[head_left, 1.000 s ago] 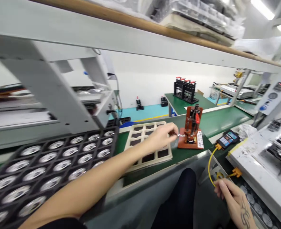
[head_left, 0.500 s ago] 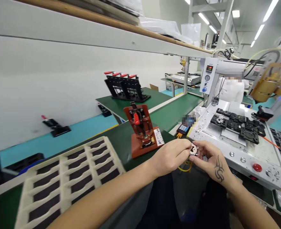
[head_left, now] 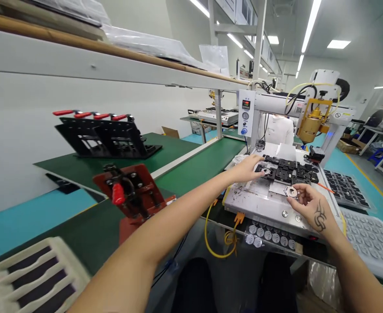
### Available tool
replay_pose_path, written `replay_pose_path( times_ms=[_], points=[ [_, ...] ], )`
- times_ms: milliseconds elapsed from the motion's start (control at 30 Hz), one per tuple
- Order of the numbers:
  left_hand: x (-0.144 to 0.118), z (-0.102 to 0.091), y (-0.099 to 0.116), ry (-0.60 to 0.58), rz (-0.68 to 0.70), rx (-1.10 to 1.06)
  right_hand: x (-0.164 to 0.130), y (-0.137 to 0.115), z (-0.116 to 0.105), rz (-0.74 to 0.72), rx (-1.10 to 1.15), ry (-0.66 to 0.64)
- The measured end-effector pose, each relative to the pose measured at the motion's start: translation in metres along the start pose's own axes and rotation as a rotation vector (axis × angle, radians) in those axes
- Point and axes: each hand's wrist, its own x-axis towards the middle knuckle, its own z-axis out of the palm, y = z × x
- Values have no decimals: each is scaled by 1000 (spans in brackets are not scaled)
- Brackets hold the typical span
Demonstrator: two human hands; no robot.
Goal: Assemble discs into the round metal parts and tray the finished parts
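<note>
Reaching hand: the left hand [head_left: 248, 168] stretches across to the black slotted metal fixture plate [head_left: 287, 170] on the white machine bed [head_left: 259, 202]; its fingertips press together on a small round silver part [head_left: 267, 171] seated in a nest at the plate's near-left corner.
Holding hand: the right hand [head_left: 310, 204], tattooed on its back, pinches a flat silver metal ring with a centre hole [head_left: 291, 191] between thumb and forefinger, fingers closed on its rim, just above the near edge of the bed.
Ring's place: it is off the plate, in front of the plate's near edge, well clear of the left hand.
Handling: the ring looks light, stiff and thin; polished metal is likely slippery, so the outer rim seems the safest hold, keeping the faces clean.
Machine: a brass-coloured dispensing head [head_left: 313, 119] hangs over the far right of the bed.
Below bed: a row of small silver discs [head_left: 269, 234] lies along the front edge, beside a coiled yellow cable [head_left: 226, 237].
Left bench: a red toggle-clamp jig [head_left: 129, 195] stands on the green mat.
</note>
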Motion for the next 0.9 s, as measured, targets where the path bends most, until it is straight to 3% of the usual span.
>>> replay_pose_path(
  times_ms=[133, 267, 400, 533, 633, 733, 900],
  points=[
    [53, -5, -21, -188, -13, -28, -10, 5, -22, -16, -2, 32],
    [68, -4, -36, -280, 3, -56, -17, 15, -41, -8, -20, 51],
    [75, -3, -40, -280, 15, -79, 2, 16, -45, -29, -74, 41],
    [76, -4, -35, -208, 11, -115, 43, 13, -24, -68, -124, -38],
    [65, -11, -28, -74, 29, -175, 80, 12, 2, -118, -192, -128],
    [46, -21, -19, 62, 55, -247, 114, 12, 29, -151, -241, -214],
    [3, -35, -8, 178, 130, -332, 153, 15, 56, -135, -325, -373]
  ],
)
